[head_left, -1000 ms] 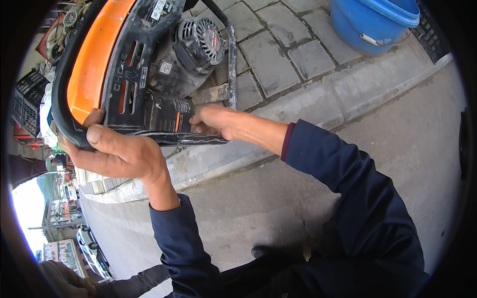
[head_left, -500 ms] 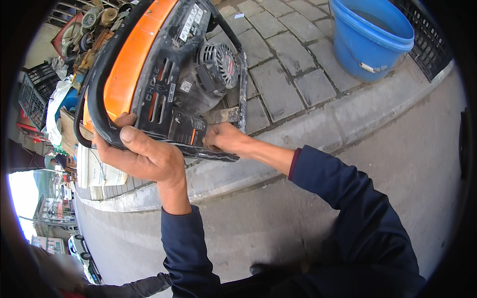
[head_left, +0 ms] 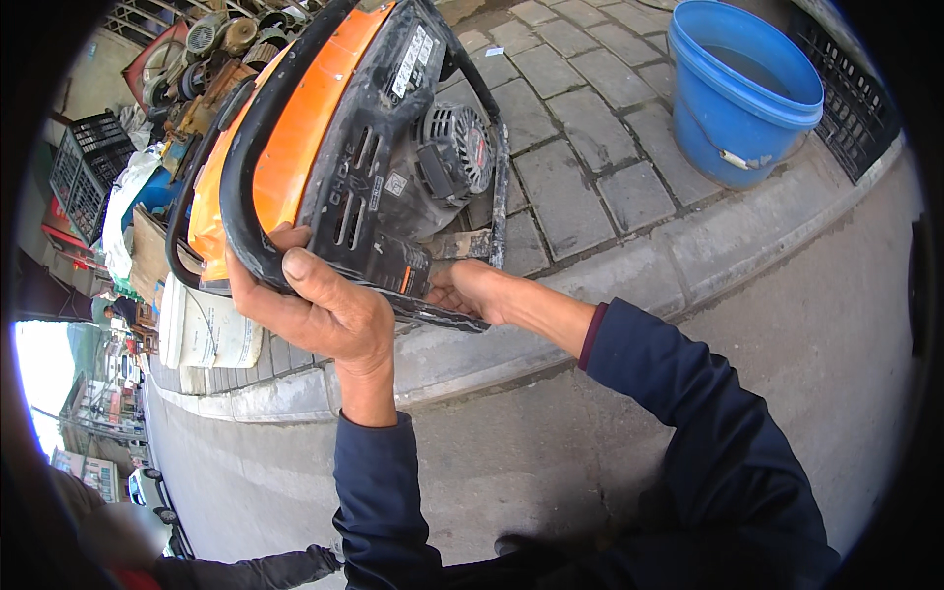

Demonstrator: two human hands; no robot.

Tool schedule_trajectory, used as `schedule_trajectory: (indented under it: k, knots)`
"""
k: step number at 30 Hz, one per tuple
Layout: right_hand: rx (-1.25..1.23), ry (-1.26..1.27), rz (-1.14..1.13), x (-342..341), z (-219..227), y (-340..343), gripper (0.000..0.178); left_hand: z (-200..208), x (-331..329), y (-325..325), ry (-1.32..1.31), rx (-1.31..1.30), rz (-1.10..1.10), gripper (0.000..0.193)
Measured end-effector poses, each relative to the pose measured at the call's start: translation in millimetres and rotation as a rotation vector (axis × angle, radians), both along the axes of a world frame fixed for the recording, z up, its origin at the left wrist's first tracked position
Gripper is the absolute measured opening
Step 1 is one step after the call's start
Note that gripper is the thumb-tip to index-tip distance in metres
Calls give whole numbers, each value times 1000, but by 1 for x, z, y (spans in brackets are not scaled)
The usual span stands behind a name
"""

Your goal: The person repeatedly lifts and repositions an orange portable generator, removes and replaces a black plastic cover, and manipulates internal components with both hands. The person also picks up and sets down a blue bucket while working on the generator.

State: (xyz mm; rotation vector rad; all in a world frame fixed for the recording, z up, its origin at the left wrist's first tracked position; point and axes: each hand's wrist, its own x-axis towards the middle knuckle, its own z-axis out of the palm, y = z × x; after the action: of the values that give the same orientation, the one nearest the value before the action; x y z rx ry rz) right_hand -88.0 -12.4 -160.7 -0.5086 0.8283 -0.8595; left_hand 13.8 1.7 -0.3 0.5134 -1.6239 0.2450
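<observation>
A portable generator (head_left: 364,187) with an orange fuel tank (head_left: 305,128), a black tube frame and a round slotted starter cover (head_left: 457,147) rests tilted on the pavement by the kerb. My left hand (head_left: 329,310) is closed round the frame's tube (head_left: 246,211) at the near left corner, thumb on the near side. Low on the machine, my right hand (head_left: 477,292) reaches in over the scuffed bottom rail (head_left: 442,317). Its fingers are curled beside the lower black panel (head_left: 393,261); whatever they grip there is hidden.
A blue bucket (head_left: 728,162) holding liquid stands at the right, before a black crate (head_left: 846,108). Old motors and scrap (head_left: 206,69) pile up at the left, with black crates (head_left: 84,172) and a white container (head_left: 211,329). Another person's sleeve (head_left: 246,568) shows at lower left.
The whole view has shifted, so the generator and bucket sit lower and further right. My left hand keeps its hold; the right hand's fingers have turned slightly at the same spot.
</observation>
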Motion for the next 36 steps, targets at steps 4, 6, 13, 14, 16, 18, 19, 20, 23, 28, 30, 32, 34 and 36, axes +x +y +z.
schedule_trajectory:
  k: [4,6,13,14,16,18,19,20,23,28,30,32,34,36]
  knots:
    - [18,-66,-62,4,-6,-5,24,-1,1,0,1,-13,-64,41]
    - [56,-109,-104,8,-10,-8,22,-1,1,-2,1,5,-27,48]
    - [82,-90,-111,11,-9,-9,19,1,2,-1,-13,-5,10,50]
    - [106,-67,-81,8,-8,-8,20,1,1,0,-7,-5,24,50]
    - [-17,83,-56,4,-6,-3,22,1,2,1,8,-9,-3,50]
    - [-72,201,-76,3,-4,1,20,1,3,2,8,58,-27,49]
    - [-99,174,-93,3,-4,3,20,0,2,2,-9,34,-26,49]
    - [-132,172,-122,5,-3,4,19,-1,3,2,21,35,-31,49]
    - [-186,186,-135,5,-2,5,16,-2,3,1,22,67,-49,50]
    - [-237,208,-143,6,-5,4,19,0,3,-1,5,31,-41,47]
    - [-239,196,-151,8,-7,4,21,-2,5,-1,8,39,-34,45]
    - [-202,217,-147,8,-7,6,22,-5,8,-1,18,2,-49,45]
    - [-139,255,-133,4,-4,9,24,-6,11,-1,-6,55,-64,46]
    - [-118,262,-124,-6,2,14,25,-4,11,2,-84,59,1,47]
